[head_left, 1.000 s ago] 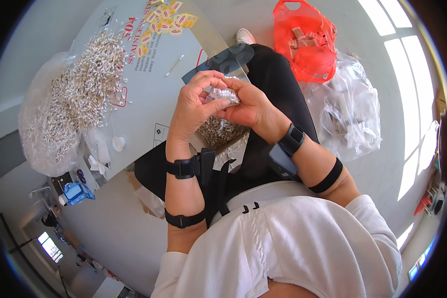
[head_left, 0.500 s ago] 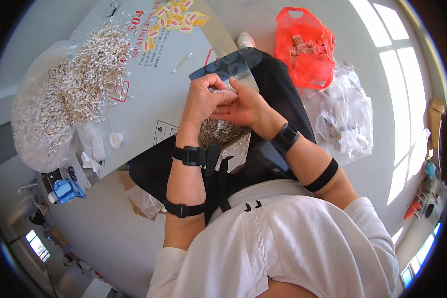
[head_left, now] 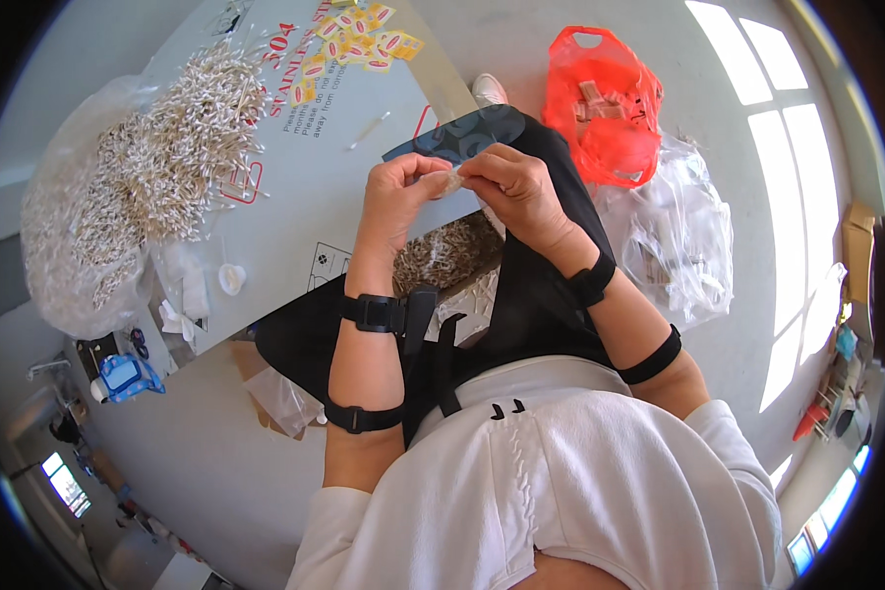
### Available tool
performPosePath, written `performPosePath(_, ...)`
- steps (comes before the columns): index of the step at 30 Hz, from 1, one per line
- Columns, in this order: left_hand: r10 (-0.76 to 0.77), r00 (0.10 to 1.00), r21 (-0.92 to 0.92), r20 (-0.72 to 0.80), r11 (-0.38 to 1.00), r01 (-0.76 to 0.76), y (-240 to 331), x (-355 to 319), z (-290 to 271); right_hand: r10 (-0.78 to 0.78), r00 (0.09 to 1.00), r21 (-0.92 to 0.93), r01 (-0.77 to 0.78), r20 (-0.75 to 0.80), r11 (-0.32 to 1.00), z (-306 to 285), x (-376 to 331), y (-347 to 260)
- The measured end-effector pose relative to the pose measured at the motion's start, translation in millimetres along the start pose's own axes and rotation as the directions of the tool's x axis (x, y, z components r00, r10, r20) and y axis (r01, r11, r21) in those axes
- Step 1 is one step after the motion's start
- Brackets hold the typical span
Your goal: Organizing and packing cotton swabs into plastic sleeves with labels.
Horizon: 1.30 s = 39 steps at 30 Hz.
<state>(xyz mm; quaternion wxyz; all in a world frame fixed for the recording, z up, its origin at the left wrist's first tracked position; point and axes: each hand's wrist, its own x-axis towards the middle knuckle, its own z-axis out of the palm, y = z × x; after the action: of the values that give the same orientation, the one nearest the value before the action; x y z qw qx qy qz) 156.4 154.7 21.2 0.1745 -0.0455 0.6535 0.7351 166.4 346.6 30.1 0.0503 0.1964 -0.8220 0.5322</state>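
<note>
Crinkly clear packet, pinched by both hands

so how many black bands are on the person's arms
4. Left forearm: one at the wrist, one near the elbow. Right forearm: one at the wrist, one near the elbow. The white sleeves could hide more higher up.

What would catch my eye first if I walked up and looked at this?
Probably the bright orange plastic bag on the floor at upper right, then the big heap of small pale sticks spread at upper left. In the middle, the left hand and right hand pinch a small clear packet between them.
</note>
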Motion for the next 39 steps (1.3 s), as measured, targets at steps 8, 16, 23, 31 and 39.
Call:
performPosePath(8, -0.028, 0.999, 0.015, -0.019, 0.999, 0.029, -5, -2, -7, -0.168, 0.984, -0.043, 0.17, 0.052, 0.984, 7, 8, -3)
performPosePath(16, -0.088, 0.995, 0.023, 0.053, 0.996, 0.087, 2, 2, -5, -0.035, 0.999, 0.016, 0.034, 0.038, 0.999, 4, 8, -3)
performPosePath(23, -0.126, 0.992, 0.104, 0.012, 0.987, 0.124, -1, 11, 4, 0.012, 0.999, 0.04, -0.014, 0.047, 0.999, 2, 5, 3)
performPosePath(31, -0.087, 0.996, 0.014, -0.025, 0.996, 0.087, -2, 9, 8, 0.075, 0.997, 0.064, -0.076, 0.015, 0.995, 4, 4, 1)
performPosePath(39, -0.143, 0.989, -0.015, 0.032, 0.99, 0.143, 2, 4, 3, -0.08, 0.997, -0.036, 0.08, -0.007, 0.996, 6, 4, 1)
